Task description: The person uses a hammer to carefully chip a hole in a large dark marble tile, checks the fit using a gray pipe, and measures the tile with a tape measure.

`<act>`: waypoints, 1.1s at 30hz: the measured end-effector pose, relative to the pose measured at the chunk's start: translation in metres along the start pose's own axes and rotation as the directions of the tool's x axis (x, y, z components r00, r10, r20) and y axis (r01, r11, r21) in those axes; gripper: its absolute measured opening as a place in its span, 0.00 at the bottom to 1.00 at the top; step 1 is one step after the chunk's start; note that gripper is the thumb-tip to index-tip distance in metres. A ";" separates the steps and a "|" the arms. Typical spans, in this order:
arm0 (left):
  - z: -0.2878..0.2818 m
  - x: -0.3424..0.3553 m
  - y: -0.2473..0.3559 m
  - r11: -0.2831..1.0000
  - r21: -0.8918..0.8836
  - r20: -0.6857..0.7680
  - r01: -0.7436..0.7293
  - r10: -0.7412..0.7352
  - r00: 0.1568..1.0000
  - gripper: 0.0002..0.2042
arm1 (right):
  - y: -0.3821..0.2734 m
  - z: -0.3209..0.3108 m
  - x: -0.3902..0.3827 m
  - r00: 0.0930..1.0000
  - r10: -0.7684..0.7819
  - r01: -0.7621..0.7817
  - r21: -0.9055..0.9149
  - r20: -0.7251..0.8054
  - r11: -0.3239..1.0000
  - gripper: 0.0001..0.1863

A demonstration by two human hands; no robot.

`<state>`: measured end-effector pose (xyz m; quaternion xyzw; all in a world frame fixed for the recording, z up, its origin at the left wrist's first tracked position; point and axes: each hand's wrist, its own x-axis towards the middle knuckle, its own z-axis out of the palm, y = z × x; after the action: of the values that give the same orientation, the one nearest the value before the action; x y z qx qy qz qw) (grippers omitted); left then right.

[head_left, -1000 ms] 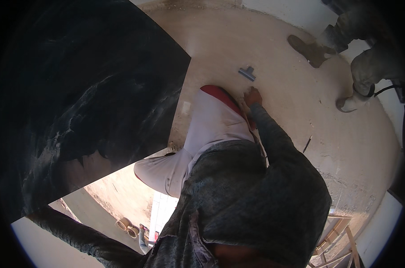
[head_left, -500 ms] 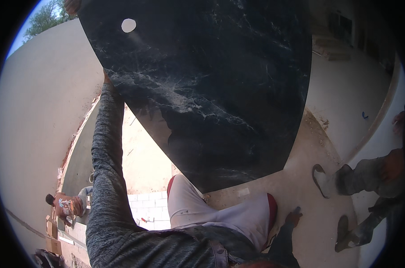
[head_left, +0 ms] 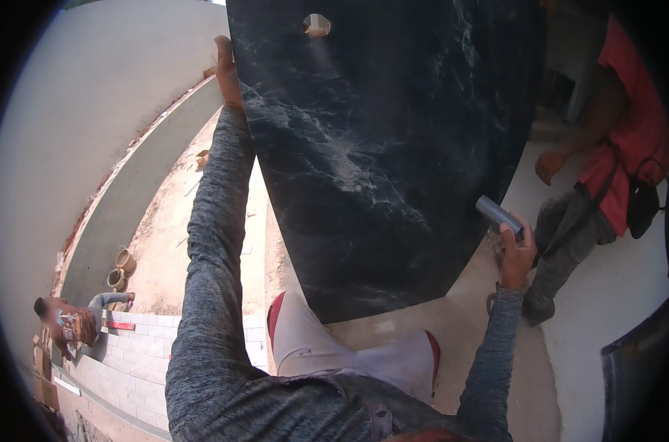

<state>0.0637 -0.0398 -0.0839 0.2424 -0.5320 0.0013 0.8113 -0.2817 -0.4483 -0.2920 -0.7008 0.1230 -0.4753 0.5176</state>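
A large black slab (head_left: 364, 184) with pale marble veins stands before me, tapering toward its lower edge. A small round hole (head_left: 317, 26) goes through it near the top, and light surfaces show in it. My left hand (head_left: 228, 74) is at the slab's left edge, thumb up along it; its other fingers are hidden behind the slab. In my right hand (head_left: 517, 254) is a short grey pipe piece (head_left: 499, 215), gripped at its lower end. The pipe's upper end overlaps the slab's lower right edge in view; I cannot tell whether they touch.
A co-worker in a red shirt (head_left: 629, 110) stands close at the right, beside the slab. Another person (head_left: 76, 324) crouches far left on pale paving (head_left: 135, 346), near a red level (head_left: 118, 325) and two buckets (head_left: 120, 269). A white wall (head_left: 106, 96) runs along the left.
My right hand has risen from low by my knee to the slab's lower right, with the pipe piece. The slab appears further right. The right-hand co-worker's upper body has come into view.
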 end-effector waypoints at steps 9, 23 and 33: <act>0.020 -0.002 0.001 0.971 -0.178 -0.014 0.158 -0.163 0.987 0.29 | -0.246 0.181 0.063 0.589 -0.794 0.807 -0.049 0.150 0.589 0.21; 0.039 -0.012 0.014 0.876 -0.360 0.204 0.320 -0.261 0.943 0.28 | -0.266 0.250 0.071 0.447 -0.876 0.890 -0.194 0.182 0.413 0.21; 0.047 -0.012 0.020 0.944 -0.196 0.138 0.265 -0.241 0.961 0.26 | -0.267 0.249 0.074 0.408 -0.897 0.905 -0.203 0.169 0.373 0.20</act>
<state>0.0126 -0.0379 -0.0719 0.2201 -0.5382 -0.1734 0.7949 -0.1317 -0.2303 -0.0302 -0.7231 -0.2243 -0.6485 0.0794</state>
